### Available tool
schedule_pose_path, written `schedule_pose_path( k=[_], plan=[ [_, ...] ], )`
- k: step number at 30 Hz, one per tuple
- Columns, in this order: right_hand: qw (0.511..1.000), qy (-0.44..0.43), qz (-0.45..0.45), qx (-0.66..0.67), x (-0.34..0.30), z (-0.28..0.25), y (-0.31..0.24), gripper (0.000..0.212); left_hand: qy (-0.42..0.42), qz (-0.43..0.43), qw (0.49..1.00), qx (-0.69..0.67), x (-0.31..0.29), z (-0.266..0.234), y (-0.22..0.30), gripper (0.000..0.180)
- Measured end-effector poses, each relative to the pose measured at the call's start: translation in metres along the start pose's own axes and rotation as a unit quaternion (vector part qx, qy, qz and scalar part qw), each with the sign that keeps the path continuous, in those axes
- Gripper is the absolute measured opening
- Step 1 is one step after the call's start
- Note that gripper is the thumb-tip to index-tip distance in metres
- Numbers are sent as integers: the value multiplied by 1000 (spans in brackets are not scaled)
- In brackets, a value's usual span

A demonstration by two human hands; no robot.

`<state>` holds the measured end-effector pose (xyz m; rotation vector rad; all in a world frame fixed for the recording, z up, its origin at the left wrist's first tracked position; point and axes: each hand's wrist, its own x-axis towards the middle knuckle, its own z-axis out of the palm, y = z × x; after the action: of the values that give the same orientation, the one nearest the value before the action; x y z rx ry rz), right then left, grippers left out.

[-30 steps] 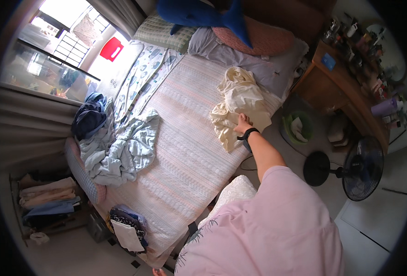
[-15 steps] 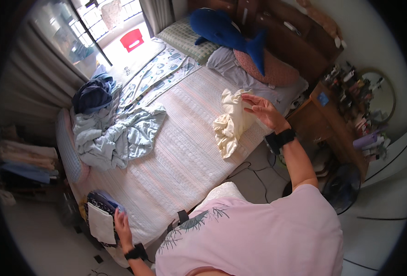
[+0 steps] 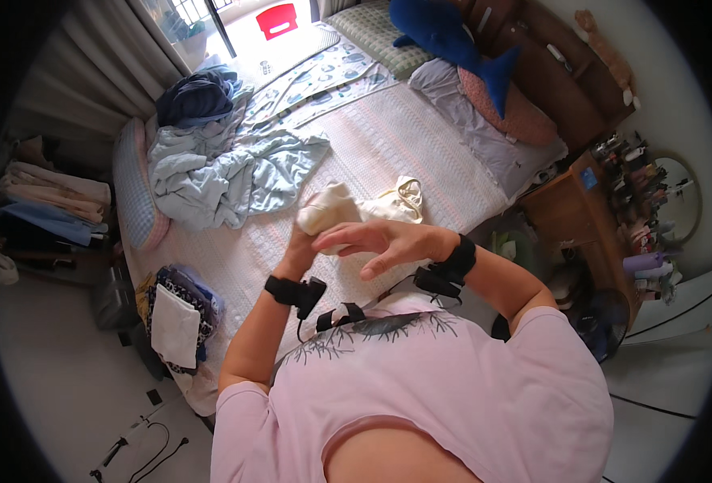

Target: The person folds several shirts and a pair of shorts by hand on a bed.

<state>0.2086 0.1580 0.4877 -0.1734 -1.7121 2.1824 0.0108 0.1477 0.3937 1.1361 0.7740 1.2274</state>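
A cream cloth garment (image 3: 396, 203) lies crumpled on the striped bedspread (image 3: 372, 133) near the bed's front edge. Part of it is bunched up around my left hand (image 3: 300, 246), whose fingers are covered by the fabric; the hand appears closed on it. My right hand (image 3: 384, 244) passes in front of that bunch with fingers stretched out and thumb apart, holding nothing. Whether the right fingertips touch the cloth or my left wrist cannot be made out. Both wrists wear black straps.
To the left are a folded clothes stack (image 3: 176, 326), a rumpled pale blue blanket (image 3: 231, 173) and dark blue clothing (image 3: 199, 98). A blue whale plush (image 3: 432, 28) and pillows lie at the far end. At right stands a wooden dresser (image 3: 569, 201), with a fan (image 3: 601, 322) nearby.
My left hand has moved from beside the folded stack to the cream garment. My right hand has shifted left and nearer. The garment has been drawn left, partly bunched up; the view has shifted.
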Motion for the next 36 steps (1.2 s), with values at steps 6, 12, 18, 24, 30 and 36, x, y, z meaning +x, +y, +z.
schedule_pose_path(
  k=[6, 12, 18, 24, 30, 36],
  plan=[
    [939, 274, 159, -138, -80, -91, 100, 53, 134, -4, 987, 86, -58, -54, 46, 32],
    [873, 265, 222, -342, -56, -110, 219, 66, 219, 77, 972, -46, -102, -95, 114, 39],
    [815, 176, 428, -348, -31, -114, 302, 57, 366, 98, 824, 422, -180, -104, 161, 45],
    [627, 480, 520, -326, -49, -130, 332, 38, 488, 70, 852, 176, -230, -67, 195, 41],
    [785, 516, 326, -108, -116, -212, 397, 45, 535, 23, 830, 152, -216, -75, 189, 42],
    [804, 579, 137, -27, -130, -248, 251, 25, 515, 47, 848, 112, -249, -100, 176, 43]
  ],
)
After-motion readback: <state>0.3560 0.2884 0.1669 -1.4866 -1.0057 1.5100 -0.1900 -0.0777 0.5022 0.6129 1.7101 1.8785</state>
